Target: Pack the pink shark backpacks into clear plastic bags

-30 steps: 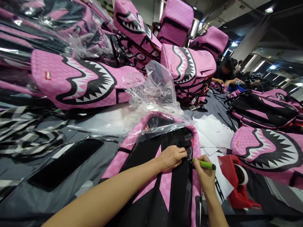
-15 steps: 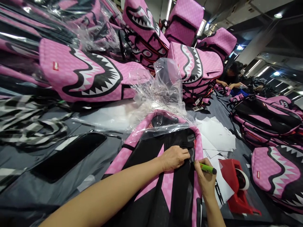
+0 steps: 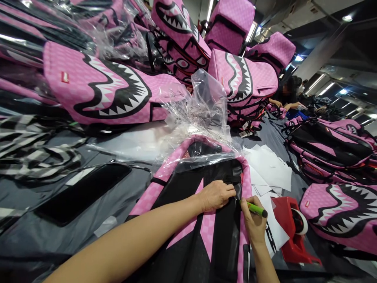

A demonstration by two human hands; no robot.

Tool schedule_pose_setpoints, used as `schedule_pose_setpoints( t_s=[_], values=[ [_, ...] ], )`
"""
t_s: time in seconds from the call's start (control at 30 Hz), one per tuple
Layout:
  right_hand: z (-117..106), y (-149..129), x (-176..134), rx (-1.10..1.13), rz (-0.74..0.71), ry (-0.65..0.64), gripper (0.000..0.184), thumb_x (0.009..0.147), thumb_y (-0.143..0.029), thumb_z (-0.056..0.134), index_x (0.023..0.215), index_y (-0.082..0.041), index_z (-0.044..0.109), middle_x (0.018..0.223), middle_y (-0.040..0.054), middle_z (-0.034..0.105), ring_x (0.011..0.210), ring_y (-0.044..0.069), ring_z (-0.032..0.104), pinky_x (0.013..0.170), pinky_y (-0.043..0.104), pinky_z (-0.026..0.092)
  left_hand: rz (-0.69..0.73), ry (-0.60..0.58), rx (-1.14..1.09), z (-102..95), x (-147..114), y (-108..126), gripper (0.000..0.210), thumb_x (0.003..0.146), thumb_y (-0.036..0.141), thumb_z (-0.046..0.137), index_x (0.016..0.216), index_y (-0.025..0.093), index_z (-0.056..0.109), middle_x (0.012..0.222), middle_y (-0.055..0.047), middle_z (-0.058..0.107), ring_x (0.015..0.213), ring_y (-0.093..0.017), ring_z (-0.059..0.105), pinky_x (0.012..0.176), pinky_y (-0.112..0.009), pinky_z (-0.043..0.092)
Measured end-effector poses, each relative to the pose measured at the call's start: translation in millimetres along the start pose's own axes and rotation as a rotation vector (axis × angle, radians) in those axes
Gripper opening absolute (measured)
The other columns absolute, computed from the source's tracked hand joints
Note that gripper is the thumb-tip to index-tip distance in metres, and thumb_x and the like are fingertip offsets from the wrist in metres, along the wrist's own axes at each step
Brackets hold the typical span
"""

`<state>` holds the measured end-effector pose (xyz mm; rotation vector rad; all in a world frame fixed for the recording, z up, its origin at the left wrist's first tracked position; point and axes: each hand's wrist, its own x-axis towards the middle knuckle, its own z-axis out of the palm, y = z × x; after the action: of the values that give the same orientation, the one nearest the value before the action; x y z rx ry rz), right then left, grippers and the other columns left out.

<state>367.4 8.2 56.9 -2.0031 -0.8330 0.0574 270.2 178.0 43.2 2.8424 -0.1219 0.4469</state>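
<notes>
In front of me a pink and black backpack (image 3: pixel 224 236) lies with its black padded side up. My left hand (image 3: pixel 216 195) is closed with curled fingers on its black fabric, near the right edge. In my right hand (image 3: pixel 255 224) is a green marker pen (image 3: pixel 257 209), held between thumb and fingers. The pen's tip points at the fabric beside my left fingertips, by the pink edging; whether it touches I cannot tell. A clear plastic bag (image 3: pixel 206 114) covers the top end of the backpack.
White paper sheets (image 3: pixel 269 167) and a red tape dispenser (image 3: pixel 296 232) are on my right. A shark-mouth backpack (image 3: pixel 341 216) lies beyond the dispenser, others are piled behind. On the left are a dark phone-like slab (image 3: pixel 85 192) and checkered cloth (image 3: pixel 38 153). A co-worker (image 3: pixel 290 94) is far right.
The shark-mouth backpack at the lower right has shifted left, toward the tape dispenser. My hands and the marker pen keep nearly the same place on the backpack. The view has shifted slightly.
</notes>
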Motion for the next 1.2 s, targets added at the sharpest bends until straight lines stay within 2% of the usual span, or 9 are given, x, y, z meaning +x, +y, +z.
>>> schedule_pose_setpoints(
  t_s=[0.1,0.23,0.4,0.7,0.83,1.0,1.1,1.2],
  values=[
    [0.6,-0.4,-0.7,-0.007,0.009,-0.012,0.045,0.085,-0.061,0.065,0.069,-0.021,0.055,0.062,-0.0031,0.053,0.059,0.014,0.048,0.058,0.028,0.038,0.001,-0.004,-0.002,0.8,0.2,0.0,0.016,0.095,0.017,0.057,0.110,0.020,0.062,0.106,-0.002,0.069,0.083,-0.019,0.065,0.073,-0.034,0.046],
    [0.8,-1.6,-2.1,-0.020,-0.006,0.023,0.046,0.086,-0.062,0.064,0.066,-0.022,0.052,0.060,-0.0035,0.051,0.058,0.014,0.047,0.057,0.028,0.038,-0.007,0.000,0.005,1.3,-0.4,-0.1,0.016,0.095,0.017,0.056,0.110,0.021,0.062,0.108,-0.002,0.070,0.083,-0.019,0.065,0.074,-0.034,0.046],
    [-0.3,-0.9,-2.3,-0.031,-0.015,0.002,0.045,0.087,-0.060,0.064,0.067,-0.022,0.052,0.059,-0.0046,0.050,0.056,0.013,0.046,0.056,0.027,0.037,-0.004,-0.009,0.018,-1.3,-0.6,0.4,0.015,0.097,0.019,0.055,0.111,0.021,0.062,0.107,-0.001,0.070,0.083,-0.019,0.066,0.073,-0.035,0.046],
    [1.3,0.5,-2.5,0.015,-0.017,0.008,0.044,0.087,-0.058,0.065,0.067,-0.021,0.053,0.062,-0.0038,0.051,0.058,0.013,0.046,0.056,0.028,0.038,0.009,0.006,0.018,2.9,-0.3,-0.6,0.017,0.096,0.016,0.054,0.111,0.021,0.062,0.109,-0.002,0.070,0.083,-0.019,0.065,0.073,-0.035,0.046],
    [1.7,-0.3,-2.7,0.020,-0.009,0.017,0.045,0.086,-0.059,0.065,0.065,-0.022,0.049,0.059,-0.0049,0.047,0.055,0.013,0.043,0.055,0.027,0.036,0.003,0.002,0.014,4.5,-0.7,-0.9,0.017,0.096,0.015,0.054,0.110,0.021,0.062,0.109,-0.002,0.070,0.083,-0.019,0.065,0.072,-0.035,0.046],
    [2.0,-2.2,-2.1,0.056,0.004,-0.015,0.046,0.085,-0.062,0.066,0.067,-0.021,0.054,0.061,-0.0037,0.050,0.057,0.013,0.046,0.055,0.027,0.037,-0.001,0.019,-0.009,4.4,-1.0,-0.8,0.017,0.095,0.014,0.054,0.108,0.022,0.061,0.108,-0.002,0.069,0.083,-0.018,0.065,0.073,-0.034,0.045],
    [3.5,-2.5,-3.0,0.078,0.012,0.049,0.047,0.085,-0.063,0.064,0.065,-0.023,0.051,0.058,-0.0051,0.047,0.054,0.013,0.044,0.053,0.027,0.037,-0.007,0.021,-0.015,4.6,-1.3,-1.1,0.018,0.094,0.013,0.054,0.108,0.022,0.060,0.109,-0.002,0.069,0.084,-0.019,0.065,0.073,-0.035,0.046],
    [5.6,-1.9,-4.8,0.100,0.021,0.148,0.045,0.085,-0.064,0.063,0.068,-0.023,0.055,0.062,-0.0033,0.054,0.058,0.015,0.050,0.057,0.029,0.041,-0.010,0.001,0.001,4.8,-1.6,-1.4,0.019,0.094,0.013,0.054,0.109,0.022,0.061,0.110,-0.002,0.069,0.084,-0.019,0.065,0.074,-0.035,0.046]
  ],
)
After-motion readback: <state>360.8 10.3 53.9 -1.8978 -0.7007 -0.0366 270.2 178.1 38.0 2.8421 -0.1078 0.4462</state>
